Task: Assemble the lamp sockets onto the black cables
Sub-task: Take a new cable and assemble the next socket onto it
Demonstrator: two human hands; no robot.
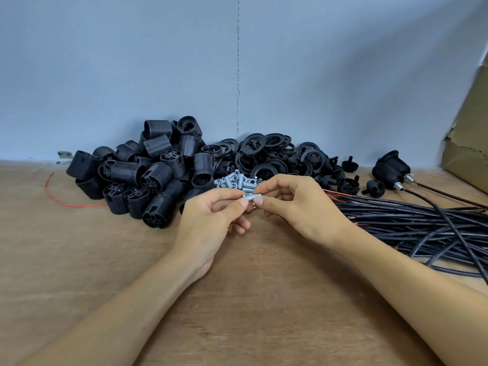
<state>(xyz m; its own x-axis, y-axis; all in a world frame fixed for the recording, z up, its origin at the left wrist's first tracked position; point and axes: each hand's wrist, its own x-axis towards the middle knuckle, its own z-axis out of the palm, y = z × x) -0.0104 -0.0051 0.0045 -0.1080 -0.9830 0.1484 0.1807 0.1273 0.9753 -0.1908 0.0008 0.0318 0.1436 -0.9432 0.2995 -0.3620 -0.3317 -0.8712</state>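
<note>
Both hands meet above the middle of the tabletop [79,260], just on the near side of a loose pile of metal tubes [235,179]

Left hand [211,217]: thumb and forefinger pinch one small metal tube [250,197] at its left end; the remaining fingers [239,228] are curled loosely underneath

Right hand [298,207]: thumb and forefinger pinch the same tube at its right end

The tube's long axis runs left to right, roughly level, bridging the two thumbs. A small metallic glint shows just below it; cannot tell what it is

Task's things:
- black cables [422,223] lie in a bundle on the right, their stripped ends with red cores pointing left and lying just behind the right hand
- socket bodies [148,173] are heaped far left
- rings [264,154] are heaped far centre against the wall
- caps [346,178] lie right of the rings
- finished sockets [390,167] sit on cables at far right, near a cardboard box [470,143]
- a loose red wire [60,202] lies at left

Judgement: early in the task, with a tube in hand and no cable picked up yet. The cable ends lie to the right of the tube, roughly along its axis, and the right hand is the nearer one. It would probably release its end to fetch a cable, while the left presents the bore rightward. Risk: the tube is small and could slip once only one pinch holds it
</note>
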